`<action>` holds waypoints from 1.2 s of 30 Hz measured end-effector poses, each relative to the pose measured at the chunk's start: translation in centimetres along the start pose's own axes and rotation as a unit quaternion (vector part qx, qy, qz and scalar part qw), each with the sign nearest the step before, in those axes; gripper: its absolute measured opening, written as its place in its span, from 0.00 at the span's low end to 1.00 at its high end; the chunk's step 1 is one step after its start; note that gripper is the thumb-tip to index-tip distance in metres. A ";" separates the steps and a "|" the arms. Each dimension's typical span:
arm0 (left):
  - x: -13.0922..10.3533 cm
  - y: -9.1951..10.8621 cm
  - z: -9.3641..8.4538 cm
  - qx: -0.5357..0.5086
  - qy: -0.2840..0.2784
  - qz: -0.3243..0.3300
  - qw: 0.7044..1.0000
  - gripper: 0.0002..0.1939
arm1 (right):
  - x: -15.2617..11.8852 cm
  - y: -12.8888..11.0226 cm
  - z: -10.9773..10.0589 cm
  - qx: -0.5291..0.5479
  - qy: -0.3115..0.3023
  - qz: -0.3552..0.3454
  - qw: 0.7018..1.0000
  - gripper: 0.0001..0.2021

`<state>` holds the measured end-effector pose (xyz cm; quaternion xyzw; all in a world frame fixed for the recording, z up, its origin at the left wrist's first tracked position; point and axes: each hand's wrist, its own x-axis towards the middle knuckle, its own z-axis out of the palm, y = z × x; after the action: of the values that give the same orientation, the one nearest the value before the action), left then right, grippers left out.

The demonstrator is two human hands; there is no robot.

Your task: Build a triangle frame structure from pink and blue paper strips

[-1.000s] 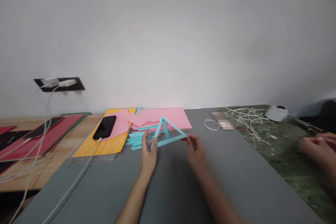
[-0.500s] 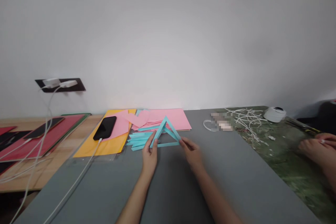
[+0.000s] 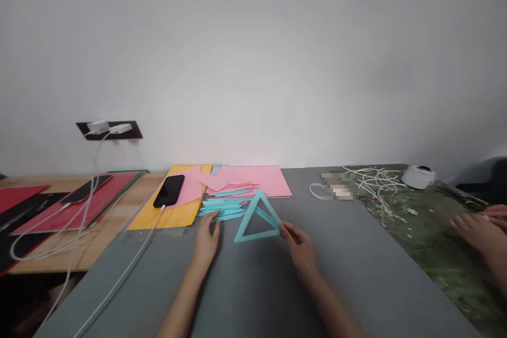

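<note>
The right hand (image 3: 300, 247) pinched a corner of the light-blue, three-sided paper frame (image 3: 259, 235) over the flat gray table (image 3: 245, 285); a soft grip seemed best, so the thin sides would not bend. The left hand (image 3: 206, 240) was loose, with nothing seen in it, at the near edge of the messy pile of light-blue paper strips (image 3: 225, 210), in front of flat pink paper (image 3: 271, 177).

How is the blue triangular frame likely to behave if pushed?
The blue triangular frame is probably light, since the right hand holds it by one corner. Its narrow, paper-like sides would likely crease under pressure, though they look straight, suggesting slight stiffness.
</note>
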<state>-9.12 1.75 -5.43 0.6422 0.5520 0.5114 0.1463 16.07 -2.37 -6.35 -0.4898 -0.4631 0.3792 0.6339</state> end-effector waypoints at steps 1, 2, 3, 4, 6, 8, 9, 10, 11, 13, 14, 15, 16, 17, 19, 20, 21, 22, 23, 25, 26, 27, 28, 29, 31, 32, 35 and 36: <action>0.0 -0.6 -0.4 0.019 0.002 0.010 1.000 0.13 | -1.1 0.0 -0.2 -0.002 -0.019 0.007 1.000 0.13; 0.1 -1.0 -0.8 0.034 0.003 0.019 0.999 0.13 | -2.2 0.1 -0.4 -0.006 -0.038 0.011 0.999 0.13; 0.1 -1.5 -0.9 0.044 -0.004 0.027 0.999 0.13 | -3.2 0.2 -0.5 -0.012 -0.053 0.015 0.998 0.13; 0.0 -1.8 -1.0 0.052 -0.009 0.032 0.998 0.13 | -4.2 0.3 -0.5 -0.017 -0.065 0.015 0.998 0.13; -0.2 -2.3 -0.8 0.065 -0.014 0.040 0.997 0.14 | -5.5 0.7 -0.6 -0.026 -0.091 0.015 0.995 0.15; -0.5 -2.5 -0.5 0.076 -0.019 0.054 0.995 0.14 | -5.9 1.0 -0.6 -0.023 -0.109 0.010 0.994 0.17; -0.6 -2.6 -0.3 0.081 -0.023 0.062 0.995 0.14 | -5.8 1.2 -0.7 -0.023 -0.112 0.005 0.993 0.18; -0.7 -2.6 -0.2 0.086 -0.029 0.069 0.993 0.15 | -5.4 1.4 -0.8 -0.024 -0.105 -0.002 0.994 0.18; -0.8 -2.6 -0.2 0.091 -0.035 0.076 0.992 0.15 | -4.7 1.5 -0.8 -0.032 -0.093 -0.010 0.995 0.17; -0.9 -2.5 -0.1 0.103 -0.044 0.086 0.990 0.15 | -2.7 1.7 -0.8 -0.057 -0.038 -0.037 0.997 0.15; -0.9 -2.5 -0.1 0.111 -0.047 0.092 0.988 0.14 | -1.3 1.8 -0.7 -0.082 -0.026 -0.051 0.995 0.14; -1.0 -2.5 -0.1 0.119 -0.050 0.098 0.987 0.14 | 0.2 1.9 -0.5 -0.118 -0.019 -0.066 0.991 0.14; -1.0 -2.5 -0.2 0.128 -0.053 0.103 0.985 0.13 | 1.9 2.0 0.0 -0.160 -0.028 -0.086 0.983 0.15; -1.0 -2.5 -0.2 0.138 -0.056 0.106 0.983 0.13 | 3.6 2.2 0.5 -0.211 -0.045 -0.108 0.970 0.15; -1.1 -2.3 -0.3 0.159 -0.064 0.104 0.980 0.13 | 6.9 2.5 2.0 -0.317 -0.102 -0.152 0.930 0.15; -1.0 -2.1 -0.4 0.173 -0.069 0.096 0.978 0.13 | 8.4 2.7 2.9 -0.332 -0.113 -0.160 0.923 0.14; -0.9 -1.8 -0.5 0.187 -0.078 0.087 0.975 0.13 | 9.6 3.0 3.8 -0.340 -0.124 -0.165 0.917 0.14; -0.6 -1.6 -0.5 0.200 -0.090 0.077 0.973 0.13 | 10.7 3.2 4.7 -0.349 -0.137 -0.170 0.911 0.14; -0.3 -1.3 -0.6 0.214 -0.103 0.068 0.969 0.13 | 11.6 3.5 5.5 -0.360 -0.151 -0.173 0.904 0.14; 0.6 -0.9 -0.6 0.239 -0.126 0.055 0.961 0.13 | 12.9 3.9 6.7 -0.381 -0.175 -0.174 0.891 0.13; 1.1 -0.8 -0.5 0.250 -0.135 0.051 0.957 0.12 | 13.4 4.1 7.1 -0.392 -0.184 -0.173 0.884 0.13; 1.7 -0.9 -0.4 0.259 -0.142 0.049 0.954 0.12 | 13.8 4.2 7.3 -0.402 -0.192 -0.171 0.879 0.13; 2.1 -1.0 -0.3 0.267 -0.146 0.049 0.951 0.13 | 14.1 4.3 7.4 -0.411 -0.197 -0.168 0.874 0.12; 2.5 -1.1 -0.2 0.273 -0.148 0.052 0.949 0.13 | 14.5 4.4 7.3 -0.418 -0.202 -0.164 0.870 0.12; 3.1 -1.4 0.1 0.285 -0.141 0.059 0.946 0.13 | 15.1 4.4 7.0 -0.426 -0.209 -0.153 0.867 0.10; 3.2 -1.4 0.2 0.292 -0.132 0.063 0.945 0.13 | 15.3 4.3 6.8 -0.427 -0.212 -0.146 0.867 0.08; 3.5 -1.1 0.8 0.318 -0.105 0.080 0.939 0.20 | 16.1 4.3 6.0 -0.409 -0.223 -0.125 0.876 0.05; 3.6 -1.0 1.0 0.323 -0.107 0.093 0.936 0.23 | 16.3 4.3 5.8 -0.397 -0.228 -0.118 0.881 0.05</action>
<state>-9.34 5.55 -4.83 0.7541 0.6064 0.2454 -0.0590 14.98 15.39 -6.49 -0.5419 -0.7614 0.1870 0.3029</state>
